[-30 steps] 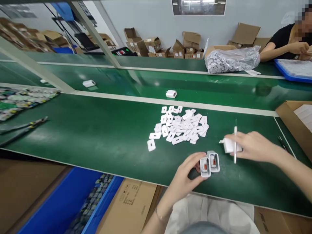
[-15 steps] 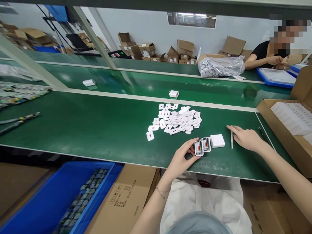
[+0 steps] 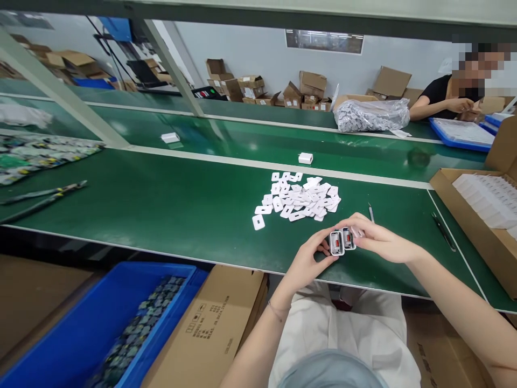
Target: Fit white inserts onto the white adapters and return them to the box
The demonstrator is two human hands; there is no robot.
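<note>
Two open white charger housings stand side by side near the front edge of the green table, each with a red part inside. My left hand (image 3: 307, 257) is closed on the left housing (image 3: 333, 251), thumb in front and fingers behind. Around the right housing (image 3: 353, 247) my right hand (image 3: 382, 240) is closed from the other side; its fingers hide whatever white block lies under them. Behind that hand, a thin metal pen-like tool (image 3: 371, 212) lies on the table. A heap of small white cover plates (image 3: 305, 199) with slots spreads farther back.
Tweezers (image 3: 443, 231) lie at right, beside a cardboard box (image 3: 468, 215) of translucent pieces. Pliers-like tools (image 3: 44, 196) lie far left. A blue bin (image 3: 121, 291) of circuit boards stands below the edge. Across the table, a person (image 3: 448, 99) sits by a blue tray (image 3: 464, 141).
My right hand has moved left from the pen-like tool onto the housings. The tool now lies farther back, at a different angle. The whole view has shifted slightly.
</note>
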